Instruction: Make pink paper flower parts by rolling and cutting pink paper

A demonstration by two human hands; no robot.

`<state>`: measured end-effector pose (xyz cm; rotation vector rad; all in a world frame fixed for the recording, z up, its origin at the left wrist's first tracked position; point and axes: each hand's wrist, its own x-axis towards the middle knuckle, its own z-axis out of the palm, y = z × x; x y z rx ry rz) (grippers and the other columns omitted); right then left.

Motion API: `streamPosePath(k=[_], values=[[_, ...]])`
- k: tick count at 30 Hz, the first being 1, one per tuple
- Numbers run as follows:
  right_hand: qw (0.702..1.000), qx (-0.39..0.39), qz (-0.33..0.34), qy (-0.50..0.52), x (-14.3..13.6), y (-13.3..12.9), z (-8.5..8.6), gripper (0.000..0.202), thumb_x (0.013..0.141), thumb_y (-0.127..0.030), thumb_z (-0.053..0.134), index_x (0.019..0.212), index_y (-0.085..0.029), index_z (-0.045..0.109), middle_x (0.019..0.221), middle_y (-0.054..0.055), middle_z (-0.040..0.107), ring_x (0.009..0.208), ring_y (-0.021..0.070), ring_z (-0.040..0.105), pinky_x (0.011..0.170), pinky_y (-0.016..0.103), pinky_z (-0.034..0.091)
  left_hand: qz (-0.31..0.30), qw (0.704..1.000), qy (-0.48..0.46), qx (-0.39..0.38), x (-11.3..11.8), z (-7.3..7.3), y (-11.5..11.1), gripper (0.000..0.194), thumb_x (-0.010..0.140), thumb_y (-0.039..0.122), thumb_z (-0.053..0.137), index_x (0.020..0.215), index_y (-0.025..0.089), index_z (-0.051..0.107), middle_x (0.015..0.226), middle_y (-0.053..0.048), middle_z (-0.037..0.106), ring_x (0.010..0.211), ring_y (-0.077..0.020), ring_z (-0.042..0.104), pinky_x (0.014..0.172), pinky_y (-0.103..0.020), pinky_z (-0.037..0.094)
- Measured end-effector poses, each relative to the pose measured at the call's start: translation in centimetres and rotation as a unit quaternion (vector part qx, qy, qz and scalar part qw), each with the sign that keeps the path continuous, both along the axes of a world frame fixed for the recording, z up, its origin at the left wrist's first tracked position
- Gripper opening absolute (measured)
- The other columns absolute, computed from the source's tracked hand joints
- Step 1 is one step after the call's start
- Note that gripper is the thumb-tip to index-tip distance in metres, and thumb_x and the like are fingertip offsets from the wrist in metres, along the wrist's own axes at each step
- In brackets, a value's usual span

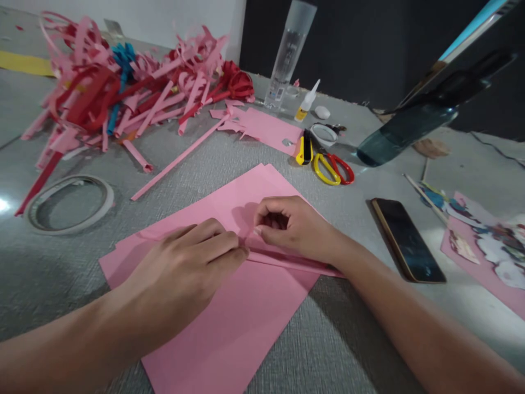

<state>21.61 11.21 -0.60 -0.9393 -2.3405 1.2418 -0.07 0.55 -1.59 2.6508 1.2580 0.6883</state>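
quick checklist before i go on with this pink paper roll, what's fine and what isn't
1. Left hand on the pink paper roll: ok, its fingers are at the roll's near end.
2. Right hand gripping something: cannot tell, thumb and finger are close together, but any small piece is unclear.
3. Pink sheets beneath stacked edge to edge: not ok, their edges are offset.
4. Scissors away from the sheets: ok, they lie apart, beyond the right hand.
5. Phone off the sheets: ok, it lies to their right.
6. Glue bottle sealed: cannot tell, the tip is too small.
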Motion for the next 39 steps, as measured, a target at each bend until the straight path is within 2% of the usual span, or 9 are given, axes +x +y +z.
streamPosePath(k=[4, 7, 10, 13, 18, 25, 34, 39], values=[[0.989, -0.076, -0.074, 0.099, 0.1, 0.4, -0.6, 0.007, 0.087, -0.014, 0.054, 0.083, -0.020, 0.054, 0.070, -0.004, 0.055, 0.057, 0.0083, 0.049, 0.051, 0.021, 0.036, -0.010, 1.000, 0.009, -0.027, 0.0, -0.1, 0.1, 0.030, 0.092, 0.004, 0.047, 0.110, 0.018, 0.067, 0.100, -0.006, 0.068, 0.094, -0.0218, 0.060, 0.077, -0.037, 0.056], [0.970, -0.143, -0.106, 0.167, 0.2, 0.7, -1.0, 0.009, 0.094, -0.024, 0.051, 0.087, -0.022, 0.047, 0.080, -0.001, 0.063, 0.054, 0.0080, 0.054, 0.046, 0.020, 0.038, -0.015, 0.999, 0.007, -0.033, 0.0, 0.0, 0.1, 0.027, 0.092, 0.006, 0.049, 0.107, 0.019, 0.068, 0.099, -0.006, 0.067, 0.093, -0.0215, 0.060, 0.079, -0.037, 0.055], [0.956, -0.167, -0.121, 0.208, 0.2, 1.0, -1.2, 0.017, 0.096, -0.034, 0.055, 0.090, -0.023, 0.043, 0.086, 0.000, 0.067, 0.054, 0.0084, 0.059, 0.043, 0.019, 0.040, -0.018, 0.999, 0.007, -0.033, 0.0, 0.0, 0.1, 0.027, 0.093, 0.006, 0.048, 0.108, 0.018, 0.068, 0.098, -0.006, 0.067, 0.092, -0.0217, 0.060, 0.081, -0.039, 0.055], [0.949, -0.176, -0.131, 0.225, 0.2, 1.2, -1.3, 0.020, 0.095, -0.037, 0.058, 0.091, -0.024, 0.043, 0.078, -0.001, 0.068, 0.052, 0.0088, 0.059, 0.042, 0.018, 0.040, -0.018, 0.999, 0.003, -0.039, -0.1, -0.1, 0.0, 0.027, 0.093, 0.006, 0.048, 0.108, 0.018, 0.067, 0.096, -0.006, 0.066, 0.091, -0.0218, 0.059, 0.079, -0.040, 0.054], [0.947, -0.178, -0.143, 0.228, 0.3, 1.1, -1.1, 0.017, 0.089, -0.029, 0.065, 0.090, -0.022, 0.049, 0.072, -0.003, 0.066, 0.050, 0.0074, 0.055, 0.044, 0.018, 0.040, -0.016, 0.999, -0.002, -0.046, 0.0, -0.1, 0.0, 0.027, 0.093, 0.006, 0.050, 0.108, 0.019, 0.067, 0.096, -0.005, 0.066, 0.092, -0.0223, 0.058, 0.079, -0.039, 0.054], [0.942, -0.185, -0.147, 0.240, 0.3, 1.1, -1.1, 0.018, 0.082, -0.026, 0.072, 0.086, -0.020, 0.055, 0.070, -0.003, 0.063, 0.056, 0.0086, 0.055, 0.051, 0.020, 0.044, -0.012, 0.999, -0.001, -0.042, 0.0, -0.2, 0.0, 0.027, 0.093, 0.006, 0.049, 0.107, 0.019, 0.067, 0.095, -0.006, 0.066, 0.092, -0.0217, 0.059, 0.078, -0.037, 0.053], [0.937, -0.192, -0.135, 0.258, 0.3, 1.2, -1.3, 0.022, 0.085, -0.029, 0.071, 0.086, -0.021, 0.051, 0.078, 0.000, 0.071, 0.057, 0.0098, 0.062, 0.052, 0.021, 0.047, -0.012, 0.999, 0.001, -0.039, 0.0, 0.0, -0.1, 0.027, 0.093, 0.005, 0.048, 0.108, 0.018, 0.067, 0.095, -0.006, 0.066, 0.093, -0.0220, 0.059, 0.077, -0.037, 0.053], [0.941, -0.177, -0.142, 0.253, 0.3, 1.1, -1.2, 0.013, 0.080, -0.022, 0.073, 0.082, -0.018, 0.061, 0.072, -0.001, 0.067, 0.057, 0.0089, 0.059, 0.054, 0.021, 0.049, -0.012, 0.999, -0.001, -0.030, 0.1, -0.1, -0.1, 0.027, 0.092, 0.004, 0.048, 0.107, 0.018, 0.067, 0.095, -0.006, 0.067, 0.092, -0.0221, 0.059, 0.077, -0.037, 0.053]])
